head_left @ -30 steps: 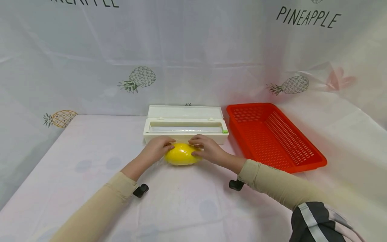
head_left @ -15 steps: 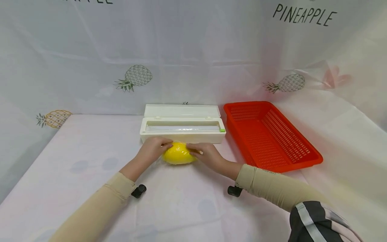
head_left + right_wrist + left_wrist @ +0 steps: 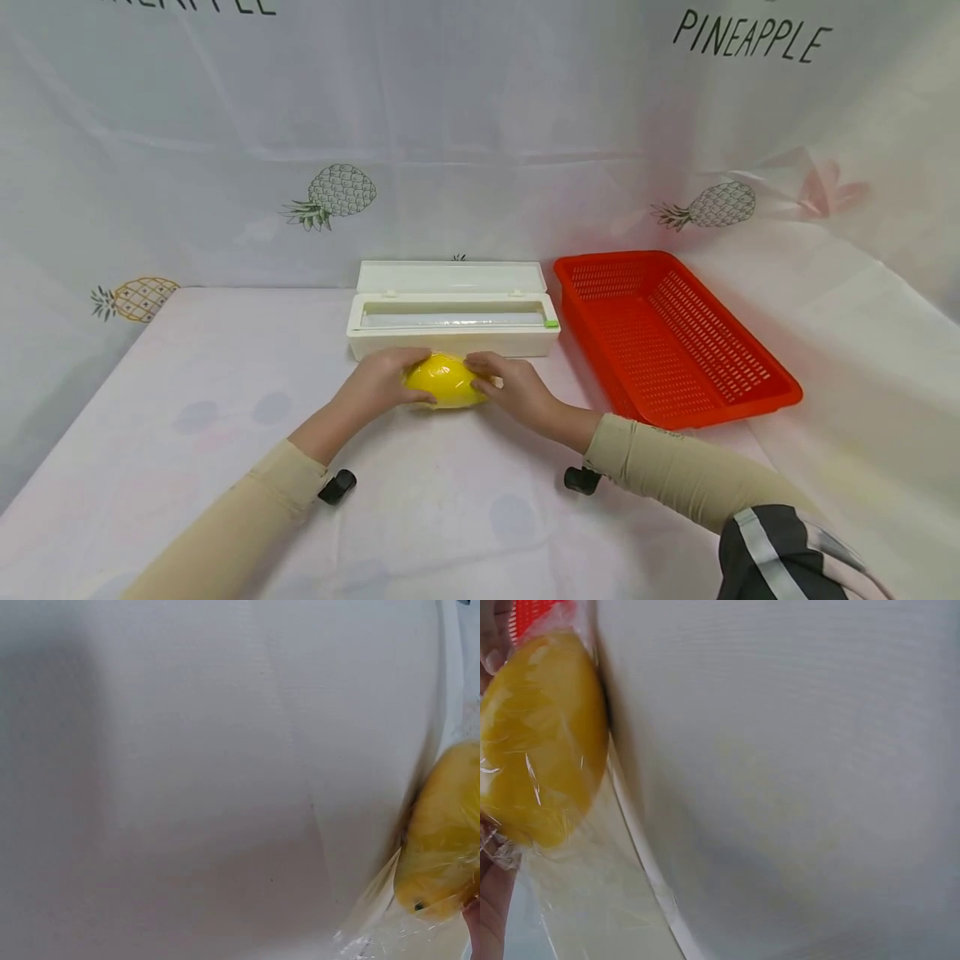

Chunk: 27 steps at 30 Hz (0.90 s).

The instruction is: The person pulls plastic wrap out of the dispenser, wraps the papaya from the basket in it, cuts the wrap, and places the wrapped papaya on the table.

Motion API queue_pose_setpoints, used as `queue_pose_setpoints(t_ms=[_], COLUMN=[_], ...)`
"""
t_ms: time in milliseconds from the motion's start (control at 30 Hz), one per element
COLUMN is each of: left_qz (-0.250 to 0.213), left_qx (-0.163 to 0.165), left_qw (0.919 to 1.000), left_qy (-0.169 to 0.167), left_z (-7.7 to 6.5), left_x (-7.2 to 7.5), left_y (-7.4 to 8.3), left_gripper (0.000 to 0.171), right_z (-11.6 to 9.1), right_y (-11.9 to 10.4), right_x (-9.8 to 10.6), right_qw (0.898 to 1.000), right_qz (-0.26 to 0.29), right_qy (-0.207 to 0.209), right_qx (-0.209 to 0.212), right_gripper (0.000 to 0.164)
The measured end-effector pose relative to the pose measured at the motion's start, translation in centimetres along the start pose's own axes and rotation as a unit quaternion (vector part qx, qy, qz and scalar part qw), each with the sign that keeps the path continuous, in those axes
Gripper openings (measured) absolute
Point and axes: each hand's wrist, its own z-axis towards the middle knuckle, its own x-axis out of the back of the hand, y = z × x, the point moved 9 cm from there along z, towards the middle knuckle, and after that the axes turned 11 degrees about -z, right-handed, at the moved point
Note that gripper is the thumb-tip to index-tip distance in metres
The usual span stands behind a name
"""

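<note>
In the head view, a glossy yellow mango (image 3: 447,382) lies on the table in front of a white cling film dispenser (image 3: 453,343). Clear cling film (image 3: 592,907) covers the mango and bunches up at its ends, as the left wrist view shows. My left hand (image 3: 380,379) holds the left end, thumb toward me and fingers on the far side. At the other end, my right hand (image 3: 522,390) grips with fingers and thumb. The right wrist view catches one end of the mango (image 3: 439,836) with a small dark spot.
The dispenser's lid (image 3: 450,277) is raised, and a film roll (image 3: 453,319) lies inside. A green slider (image 3: 552,324) sits at its right end. Right of it stands a red perforated basket (image 3: 660,342). A pineapple-print cloth (image 3: 480,200) hangs behind the table.
My left thumb has moved down from the mango's top to its near side, with the fingers over the far side. The right hand's fingers have shifted slightly; the mango stays nearly in place.
</note>
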Motion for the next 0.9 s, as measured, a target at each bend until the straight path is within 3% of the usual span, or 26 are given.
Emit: queue_pose_setpoints(t_ms=[100, 233, 333, 467, 667, 900], left_qz=[0.007, 0.006, 0.007, -0.002, -0.022, -0.036], left_qx=[-0.031, -0.054, -0.055, -0.031, 0.022, 0.025], left_qw=[0.9995, 0.9982, 0.9977, 0.9989, 0.9993, 0.9989], left_qy=[0.005, 0.024, 0.038, 0.035, 0.023, 0.016], left_z=[-0.4, -0.6, -0.5, -0.5, -0.6, -0.5], left_x=[-0.2, -0.2, -0.1, -0.2, -0.2, 0.0], left_y=[0.4, 0.7, 0.9, 1.1, 0.8, 0.3], left_gripper=[0.075, 0.071, 0.068, 0.065, 0.061, 0.056], right_z=[0.0, 0.2, 0.5, 0.7, 1.9, 4.0], right_y=[0.0, -0.3, -0.8, -1.1, -1.4, -1.1], right_x=[-0.1, -0.7, -1.0, -0.9, -0.8, -1.7], right_qw=[1.000, 0.999, 0.996, 0.992, 0.988, 0.975], right_qz=[0.004, -0.032, -0.083, -0.124, -0.124, -0.101], right_qy=[0.000, -0.005, -0.002, -0.014, -0.090, -0.199], right_qx=[-0.005, -0.008, -0.008, -0.021, -0.008, 0.001], right_gripper=[0.048, 0.066, 0.079, 0.088, 0.091, 0.093])
